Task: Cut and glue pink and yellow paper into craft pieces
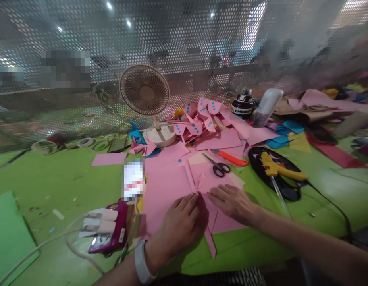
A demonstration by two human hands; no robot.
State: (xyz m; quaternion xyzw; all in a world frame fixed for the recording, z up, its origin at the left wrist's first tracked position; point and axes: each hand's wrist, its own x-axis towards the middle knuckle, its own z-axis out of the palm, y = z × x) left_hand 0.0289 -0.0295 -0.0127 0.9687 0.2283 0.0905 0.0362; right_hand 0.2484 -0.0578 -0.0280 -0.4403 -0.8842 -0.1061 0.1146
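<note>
Both my hands press on a folded pink paper piece (212,222) that lies on larger pink sheets (168,186) near the front edge of a green table (52,182). My left hand (179,224) lies flat on the fold's left side, fingers stretched forward. My right hand (233,202) lies flat on its right side, fingertips touching the crease where the folds meet. A narrow pink strip points up from between the fingertips and another sticks out toward me below my left hand.
Black-handled scissors (219,167) and an orange cutter (231,158) lie just beyond the paper. A yellow glue gun (279,170) rests on a black plate to the right. A desk fan (145,93), a pile of dotted pink paper shapes (201,119) and a purple device (112,232) with cables are nearby.
</note>
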